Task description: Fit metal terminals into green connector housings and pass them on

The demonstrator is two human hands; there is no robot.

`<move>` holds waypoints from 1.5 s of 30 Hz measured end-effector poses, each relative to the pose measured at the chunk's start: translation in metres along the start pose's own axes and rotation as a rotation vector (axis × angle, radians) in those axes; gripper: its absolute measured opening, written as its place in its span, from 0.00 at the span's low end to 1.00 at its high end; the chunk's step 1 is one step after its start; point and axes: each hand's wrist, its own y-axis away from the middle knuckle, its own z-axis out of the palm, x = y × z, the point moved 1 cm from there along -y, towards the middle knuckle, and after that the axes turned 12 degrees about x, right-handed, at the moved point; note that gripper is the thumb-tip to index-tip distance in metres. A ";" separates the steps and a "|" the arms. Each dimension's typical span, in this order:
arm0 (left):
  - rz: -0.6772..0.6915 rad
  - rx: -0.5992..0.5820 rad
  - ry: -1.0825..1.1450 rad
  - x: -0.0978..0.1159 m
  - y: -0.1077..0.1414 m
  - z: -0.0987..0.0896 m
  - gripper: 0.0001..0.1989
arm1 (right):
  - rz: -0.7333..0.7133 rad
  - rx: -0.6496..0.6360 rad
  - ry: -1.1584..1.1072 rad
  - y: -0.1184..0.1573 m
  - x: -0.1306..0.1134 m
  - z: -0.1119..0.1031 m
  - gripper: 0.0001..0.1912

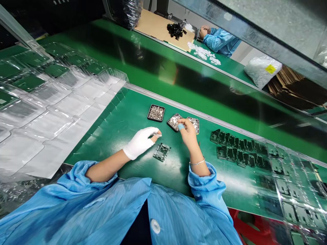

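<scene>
A green circuit board (161, 152) lies flat on the green worktop in front of me. Just above and left of it, my left hand (140, 142), in a white glove with bare fingertips, has thumb and forefinger pinched together; anything between them is too small to name. My right hand (188, 133) wears a blue finger cot and reaches over the middle black tray (174, 122) of small shiny metal parts. Its thumb and forefinger are drawn close together, and what they hold cannot be made out. Partly behind that hand is another tray (194, 124) of silvery parts.
A third tray (156, 112) of metal parts stands to the left. Rows of dark green boards (238, 148) lie at right, beside clear blister trays (288, 190). More blister trays (51, 119) cover the left side. Beyond the green ledge, a co-worker's blue sleeve (219, 41) shows.
</scene>
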 end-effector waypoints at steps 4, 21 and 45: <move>0.058 0.019 0.048 0.012 -0.001 0.007 0.09 | 0.094 -0.123 -0.427 0.032 -0.016 0.006 0.10; 0.094 -0.078 0.103 0.023 0.010 0.013 0.11 | 0.342 -0.258 -0.634 0.068 -0.035 0.006 0.12; 0.380 -0.091 -0.223 -0.006 0.031 0.019 0.20 | -0.406 -0.121 0.149 0.085 -0.010 0.001 0.12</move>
